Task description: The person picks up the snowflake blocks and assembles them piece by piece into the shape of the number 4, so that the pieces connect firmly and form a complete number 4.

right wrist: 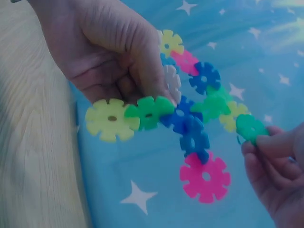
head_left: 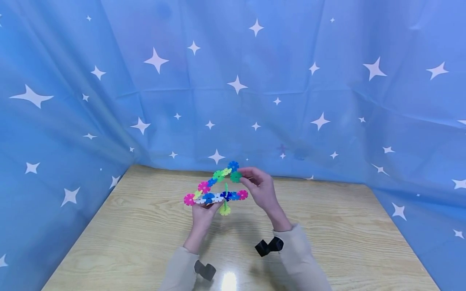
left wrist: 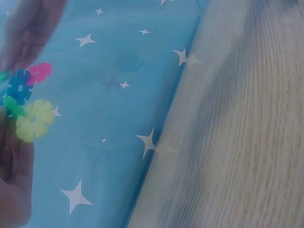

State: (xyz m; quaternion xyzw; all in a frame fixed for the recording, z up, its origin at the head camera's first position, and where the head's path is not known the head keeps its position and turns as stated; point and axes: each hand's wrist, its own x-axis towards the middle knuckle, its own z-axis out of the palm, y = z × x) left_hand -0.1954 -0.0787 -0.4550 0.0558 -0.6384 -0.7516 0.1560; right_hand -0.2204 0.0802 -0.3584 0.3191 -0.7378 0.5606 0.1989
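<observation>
Above the table, both hands hold up a linked figure of colourful notched plastic discs. My left hand grips its lower row from underneath, thumb against a white disc in the right wrist view. From that row an upper chain slants up to the right, ending near a blue disc. My right hand pinches a green disc at this upper end between thumb and fingers. A pink disc ends the lower row, and a green and yellow branch with a yellow disc sticks out beside it.
The wood-grain table stretches out below the hands. A blue curtain with white stars hangs behind and along both sides. Black wrist devices sit at both light sleeves.
</observation>
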